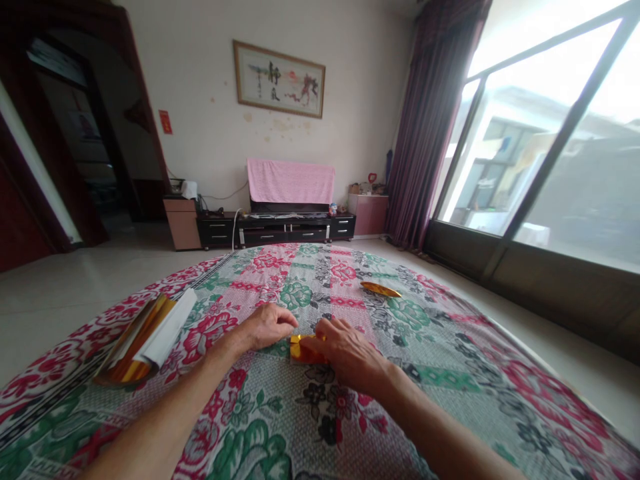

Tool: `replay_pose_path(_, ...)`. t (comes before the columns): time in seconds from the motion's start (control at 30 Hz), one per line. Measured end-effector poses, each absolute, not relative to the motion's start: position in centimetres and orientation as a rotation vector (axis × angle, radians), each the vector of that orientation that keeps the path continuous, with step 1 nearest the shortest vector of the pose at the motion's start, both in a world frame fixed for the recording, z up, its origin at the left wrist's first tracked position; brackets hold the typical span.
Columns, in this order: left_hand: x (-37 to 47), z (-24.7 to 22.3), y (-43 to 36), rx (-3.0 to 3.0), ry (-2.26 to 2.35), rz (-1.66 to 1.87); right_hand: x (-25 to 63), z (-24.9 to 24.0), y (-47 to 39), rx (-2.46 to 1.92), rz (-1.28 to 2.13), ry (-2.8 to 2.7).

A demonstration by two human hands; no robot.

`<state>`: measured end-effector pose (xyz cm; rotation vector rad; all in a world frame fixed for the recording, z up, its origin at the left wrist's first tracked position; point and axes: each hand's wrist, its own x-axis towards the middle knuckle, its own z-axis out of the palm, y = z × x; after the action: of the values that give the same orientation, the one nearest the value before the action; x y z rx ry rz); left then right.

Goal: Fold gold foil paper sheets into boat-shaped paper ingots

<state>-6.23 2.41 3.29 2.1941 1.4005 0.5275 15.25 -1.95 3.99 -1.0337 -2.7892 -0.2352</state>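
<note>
Gold paper (299,351) lies on floral cloth (260,400), right hand (350,348) clamping its right end between fingers, seemingly pressing it into shape, which calls for steadiness; left hand (267,327) near its left end, fingers curled, whether touching each other I cannot tell

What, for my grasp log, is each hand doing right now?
Left hand: fingers curled, nothing visible held; whether shut, can't tell.
Right hand: closed on the shiny gold piece.

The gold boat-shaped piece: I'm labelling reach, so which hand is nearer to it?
Right. The right hand is on the near side of the gold boat-shaped piece, slightly left; the left hand is farther left.
</note>
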Motion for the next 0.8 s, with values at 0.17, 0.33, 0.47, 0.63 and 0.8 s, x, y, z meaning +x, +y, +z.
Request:
replay_pose_path(0.17,-5.2,3.5,2.0,2.186,1.516,0.498,15.3,4.0,-2.0,-1.037,-0.221,-2.783)
replay_pose_path(0.33,-4.7,3.7,1.7,2.178,1.57,0.462,15.3,3.9,-2.0,-1.04,-0.171,-2.78)
replay_pose_path(0.47,-4.3,3.6,1.5,2.164,1.669,0.445,15.3,3.9,-1.9,-1.033,-0.142,-2.77)
replay_pose_path(0.63,-4.0,3.5,1.3,2.195,1.71,0.426,15.3,4.0,-2.0,-1.041,-0.116,-2.787)
replay_pose_path(0.8,-4.3,3.6,1.3,2.26,1.66,0.429,15.3,3.9,-1.9,-1.042,-0.11,-2.777)
